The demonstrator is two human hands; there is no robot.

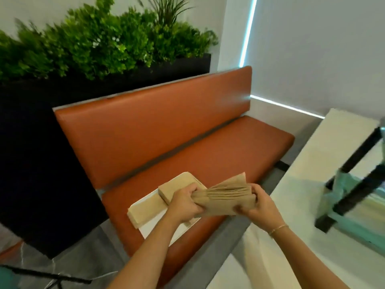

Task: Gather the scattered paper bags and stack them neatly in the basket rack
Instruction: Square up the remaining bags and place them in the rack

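A thick bundle of flat brown paper bags (pixel 226 197) hangs above an orange bench seat, its edges fanned toward the upper right. My left hand (pixel 185 203) grips the bundle's left end, and my right hand (pixel 258 203) grips its right end. Below my left hand a white tray (pixel 155 228) lies on the seat. More brown bags lie on the tray: one pile (pixel 166 190) at its far side, another flat pile (pixel 143 210) at its left. A black-framed rack (pixel 354 184) stands at the right on a white table, blurred.
The orange bench (pixel 187 130) has a padded backrest. Behind it stands a black planter (pixel 41 142) full of green plants. A white table (pixel 291 205) runs along the right. Grey floor shows at the lower left, with a dark metal frame (pixel 48 276) there.
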